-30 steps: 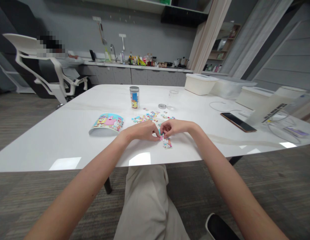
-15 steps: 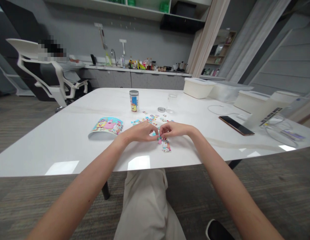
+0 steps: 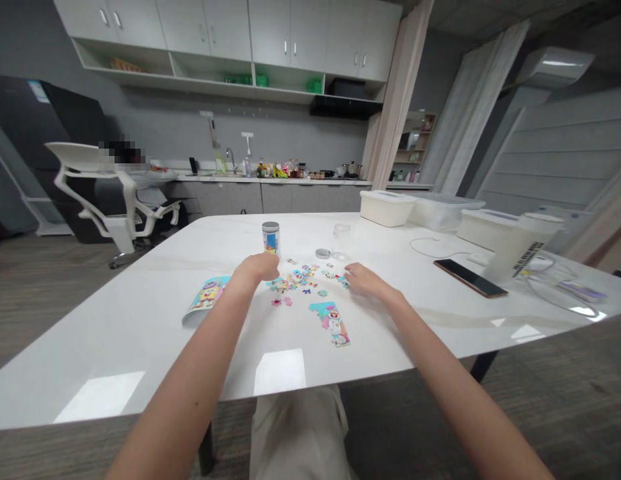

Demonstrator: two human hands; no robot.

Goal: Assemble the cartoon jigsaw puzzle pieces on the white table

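Note:
A partly joined jigsaw puzzle (image 3: 335, 323), with cartoon figures on light blue, lies flat near the table's front edge, touched by neither hand. Beyond it is a scattered pile of loose puzzle pieces (image 3: 293, 280), with two pink pieces (image 3: 281, 302) a little nearer. My left hand (image 3: 260, 268) hangs over the left side of the pile, in front of a lidded picture jar (image 3: 271, 240); its fingers are turned down and mostly hidden. At the pile's right edge, my right hand (image 3: 366, 280) has its fingers stretched out by a few pieces, and I make out nothing held.
A curled picture sheet (image 3: 203, 300) lies left, partly behind my left forearm. A clear jar (image 3: 341, 241) and a metal lid (image 3: 323, 253) stand past the pieces. Rightward are a phone (image 3: 470, 277), a white bottle (image 3: 523, 247) and storage boxes (image 3: 387, 208). A person sits in a chair (image 3: 103, 200) beyond.
My hands have parted from the joined puzzle and moved forward, left hand to the left, right hand to the right. The puzzle is now uncovered. The view has tilted up.

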